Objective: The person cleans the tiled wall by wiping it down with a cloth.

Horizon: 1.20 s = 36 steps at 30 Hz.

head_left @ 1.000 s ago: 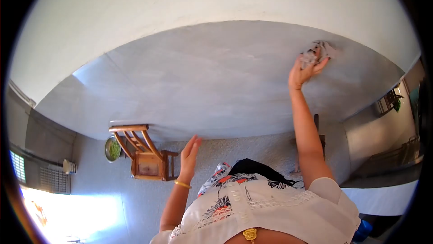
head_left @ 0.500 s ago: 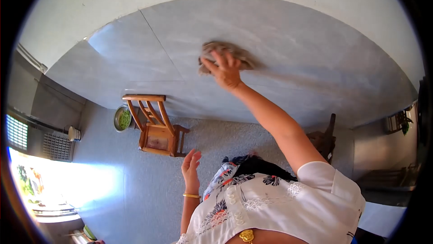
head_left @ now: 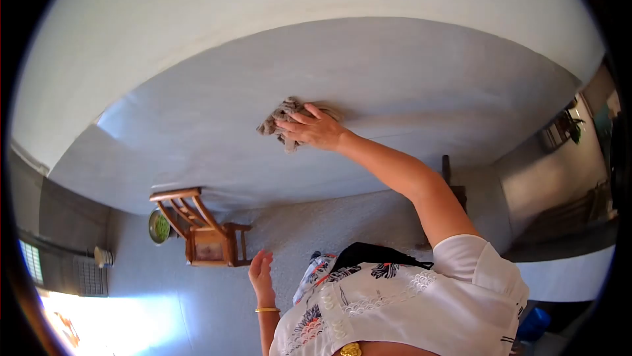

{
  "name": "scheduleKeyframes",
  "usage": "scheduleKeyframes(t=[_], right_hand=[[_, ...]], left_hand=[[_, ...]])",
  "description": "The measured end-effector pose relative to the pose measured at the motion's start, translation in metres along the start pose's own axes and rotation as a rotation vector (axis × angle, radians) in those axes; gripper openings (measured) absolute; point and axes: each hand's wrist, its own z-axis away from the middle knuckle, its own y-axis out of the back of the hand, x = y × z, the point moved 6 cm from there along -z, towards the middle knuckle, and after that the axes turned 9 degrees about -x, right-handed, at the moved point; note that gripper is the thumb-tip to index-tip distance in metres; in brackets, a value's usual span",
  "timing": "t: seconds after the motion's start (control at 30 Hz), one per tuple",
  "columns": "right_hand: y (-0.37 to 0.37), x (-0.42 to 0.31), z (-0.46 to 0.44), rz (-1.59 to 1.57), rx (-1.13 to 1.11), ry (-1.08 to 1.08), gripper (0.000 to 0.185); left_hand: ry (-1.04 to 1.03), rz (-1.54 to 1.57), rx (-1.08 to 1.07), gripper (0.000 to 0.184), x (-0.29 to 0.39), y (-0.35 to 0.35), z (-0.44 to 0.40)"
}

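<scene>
My right hand (head_left: 317, 130) presses a bunched grey-brown cloth (head_left: 288, 119) against the grey tiled lower part of the wall (head_left: 421, 79). Its fingers lie over the cloth and point left, with the arm stretched out. Held low in front of my body, my left hand (head_left: 262, 277) has nothing in it; the fingers are loosely extended, and a gold bangle (head_left: 266, 310) circles the wrist. Nearest to that hand is a small wooden chair (head_left: 209, 244), just beyond it by the wall.
Behind the chair a metal bowl (head_left: 158, 227) holds something green. A whitish bucket-like container (head_left: 103, 257) is at the far left, near a bright opening. Dark furniture (head_left: 566, 211) stands at the right, and a blue object (head_left: 534, 323) shows at the lower right.
The view has shifted, so wall, chair and bowl appear lower and further left. My right hand has turned, its fingers now pointing left across the cloth. My left hand stays low and free.
</scene>
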Motion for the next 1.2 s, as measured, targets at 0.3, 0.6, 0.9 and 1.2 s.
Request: scheduleKeyframes(t=[0.3,0.6,0.9,1.2], right_hand=[[0.054,0.171,0.221,0.218,0.188,-0.549,0.043],[0.097,0.287,0.399,0.085,0.625,-1.265,0.051],[-0.062,0.179,0.427,-0.696,1.213,-2.346,0.059],[-0.153,0.043,0.267,-1.778,1.555,-2.48,0.033]], left_hand=[[-0.127,-0.177,-0.407,0.027,0.01,-0.145,-0.026],[-0.079,-0.28,-0.499,0.029,-0.011,-0.2,0.022],[0.015,-0.301,-0.312,0.028,-0.052,-0.165,0.084],[0.017,-0.197,-0.182,0.027,-0.078,-0.126,0.11]])
